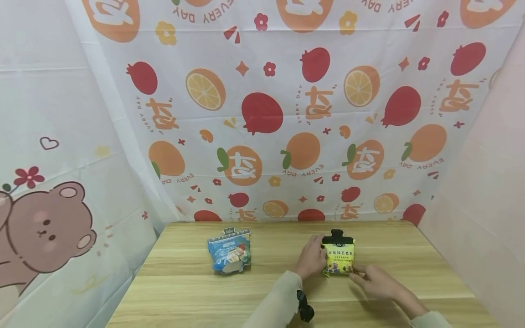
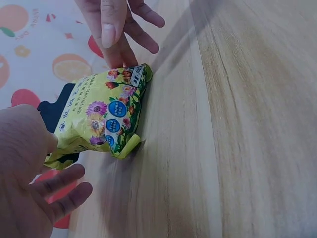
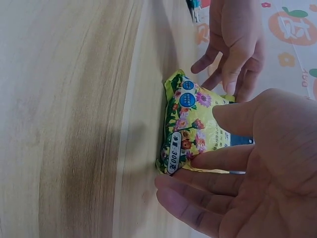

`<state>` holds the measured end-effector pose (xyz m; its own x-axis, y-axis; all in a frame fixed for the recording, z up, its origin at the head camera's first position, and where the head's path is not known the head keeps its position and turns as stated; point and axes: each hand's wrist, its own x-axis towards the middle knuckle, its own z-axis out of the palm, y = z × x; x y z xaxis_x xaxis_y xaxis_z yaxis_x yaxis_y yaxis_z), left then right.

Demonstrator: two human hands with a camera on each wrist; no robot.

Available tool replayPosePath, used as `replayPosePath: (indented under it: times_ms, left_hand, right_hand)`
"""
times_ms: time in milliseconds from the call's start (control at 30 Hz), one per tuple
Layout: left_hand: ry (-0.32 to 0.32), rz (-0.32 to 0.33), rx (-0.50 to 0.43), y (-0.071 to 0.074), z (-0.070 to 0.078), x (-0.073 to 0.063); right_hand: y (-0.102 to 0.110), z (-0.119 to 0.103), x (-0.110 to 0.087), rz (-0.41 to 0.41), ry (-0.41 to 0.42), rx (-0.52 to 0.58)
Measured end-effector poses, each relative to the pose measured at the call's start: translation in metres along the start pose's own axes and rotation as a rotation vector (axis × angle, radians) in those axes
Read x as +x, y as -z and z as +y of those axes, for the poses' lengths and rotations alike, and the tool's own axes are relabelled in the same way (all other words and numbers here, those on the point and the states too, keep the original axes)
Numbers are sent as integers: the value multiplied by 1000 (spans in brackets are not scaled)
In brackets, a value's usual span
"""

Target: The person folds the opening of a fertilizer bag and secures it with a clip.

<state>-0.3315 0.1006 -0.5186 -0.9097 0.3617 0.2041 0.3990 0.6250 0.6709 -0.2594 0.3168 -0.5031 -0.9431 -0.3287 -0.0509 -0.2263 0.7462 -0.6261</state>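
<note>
A yellow fertilizer bag (image 1: 339,258), printed with flowers and closed at its top by a black clip (image 1: 337,237), is on the right half of the wooden table. My left hand (image 1: 312,256) pinches its left edge just below the clip; the other fingers spread beyond the bag in the left wrist view. At the bag's lower right, my right hand (image 1: 375,281) touches the side with nearly straight fingers (image 3: 213,161). Its thumb stands off the bag in the left wrist view. The clip is partly hidden by hands in the right wrist view.
A blue food bag (image 1: 228,256) with a clip (image 1: 229,234) along its top stands on the left half of the table (image 1: 184,291). Behind the table hangs a fruit-print cloth (image 1: 262,191). A bear-print cloth (image 1: 45,228) covers the left side.
</note>
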Motion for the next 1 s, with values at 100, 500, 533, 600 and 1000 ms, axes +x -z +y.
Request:
replayPosePath:
  times_ms: [100,500,533,600,1000]
  left_hand:
    - [11,-2,-11,0,1,1]
    - [20,-9,-10,2,-4,1]
    - [19,-14,-10,2,-4,1]
    - [21,-27,-15,2,-5,1]
    - [77,-89,-35,2,-11,1]
  right_hand:
    - [0,0,0,-3,-13,7]
    - [-5,-2,0,1,21,-41]
    - [-6,-1,0,3,19,-43]
    - [-7,-1,-1,11,10,-50]
    - [-8,0,4,-4,-16,-42]
